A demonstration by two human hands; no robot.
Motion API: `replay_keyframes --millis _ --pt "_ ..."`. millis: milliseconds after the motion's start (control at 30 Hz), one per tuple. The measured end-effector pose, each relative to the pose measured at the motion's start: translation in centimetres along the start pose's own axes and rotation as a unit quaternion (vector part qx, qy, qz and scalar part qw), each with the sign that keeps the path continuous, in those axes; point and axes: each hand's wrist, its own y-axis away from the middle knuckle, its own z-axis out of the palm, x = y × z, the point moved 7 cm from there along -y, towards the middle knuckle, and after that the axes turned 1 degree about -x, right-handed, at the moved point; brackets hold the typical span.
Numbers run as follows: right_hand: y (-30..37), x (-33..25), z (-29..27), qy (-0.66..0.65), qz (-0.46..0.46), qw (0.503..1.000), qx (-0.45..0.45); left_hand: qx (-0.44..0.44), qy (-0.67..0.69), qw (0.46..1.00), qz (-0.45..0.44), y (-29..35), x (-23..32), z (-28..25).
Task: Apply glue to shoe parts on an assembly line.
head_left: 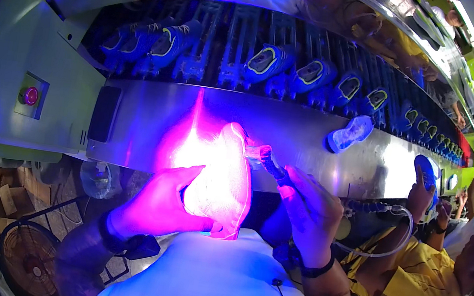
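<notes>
Under glaring pink-violet light, my left hand (166,201) grips a shoe sole (219,191) from its left side, thumb over the near part. Its surface is washed out to white, so fine detail is lost. My right hand (312,213) holds a slim brush (272,165) between closed fingers. The brush's tip meets the sole's right edge near the far end, or hovers just beside it; I cannot tell which. Farther right on the metal bench (298,144) lies another pale blue sole (351,134).
Behind the bench, blue shoes (267,61) with yellow-green collars stand in a row on a rack conveyor. At right a co-worker in a yellow shirt (423,289) holds a blue shoe part (426,173). A fan (34,265) and cardboard boxes (8,203) are at lower left.
</notes>
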Motion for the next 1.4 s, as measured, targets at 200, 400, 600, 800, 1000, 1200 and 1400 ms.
replay_keyframes --millis 200,400,600,800,1000,1200,1400 --pt "1.4 1.6 1.2 -0.027 0.091 0.995 -0.021 -0.011 0.124 0.992 -0.006 -0.3 0.7 -0.3" --pt "2.5 0.5 1.3 0.024 0.018 1.000 -0.004 0.010 0.167 0.986 -0.014 0.0 1.8 -0.7" --pt "5.9 1.4 1.5 0.031 -0.036 0.999 -0.023 0.065 0.213 0.974 0.026 0.0 0.8 -0.9" --pt "1.3 -0.4 2.2 0.044 0.012 0.999 -0.002 0.064 0.052 0.994 0.077 1.5 0.0 -1.8" --pt "2.1 0.2 3.0 0.040 0.021 0.998 -0.049 0.115 0.134 0.981 0.081 1.2 -0.3 -3.0" --pt "3.2 0.8 3.8 -0.036 0.017 0.997 -0.066 0.153 0.214 0.962 0.072 0.6 -0.7 -4.6" --pt "2.6 0.9 3.4 -0.006 0.045 0.994 -0.096 0.205 0.192 0.957 0.079 0.0 -2.0 -6.3"
